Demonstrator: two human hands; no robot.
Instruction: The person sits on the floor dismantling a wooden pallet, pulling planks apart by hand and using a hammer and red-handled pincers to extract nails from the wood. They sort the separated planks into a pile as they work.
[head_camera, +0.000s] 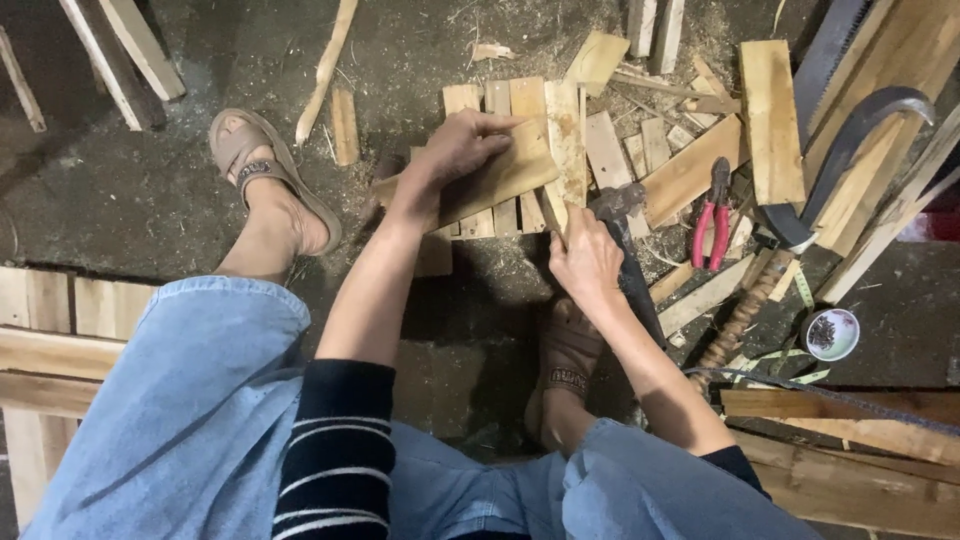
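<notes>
Wood scraps: offcuts and short boards (771, 120) lie scattered over the dark, sawdust-strewn floor (130, 200), crowding the work spot on its far and right sides.
Pliers: a red-handled pair (712, 215) rests on the offcuts just right of the work, apart from both hands.
Saw and curved blade: a toothed saw blade (835, 55) and a dark curved blade (850, 140) lie at the upper right, well apart from the hands.
Small bowl: a round white bowl (830, 333) with dark small pieces inside sits on the floor at the right, beside a twisted wooden handle (740, 320).
Feet: sandalled left foot (265, 180) rests left of the work; the right foot (568, 365) is planted just below it.
Left hand: the left hand (462, 145) reaches forward, palm down, fingers spread flat and pressing on the slat, not wrapped around it.
Right hand: the right hand (585, 260) is closed around the handle of a hammer (622, 235), whose dark head sits at the panel's right edge.
Slat: a pale wooden slat (505, 175) lies tilted crosswise over the panel, under the left hand.
Panel: a row of narrow upright slats (525, 110) lies side by side on the floor between the feet, bare wood, rough and uneven at the ends.
</notes>
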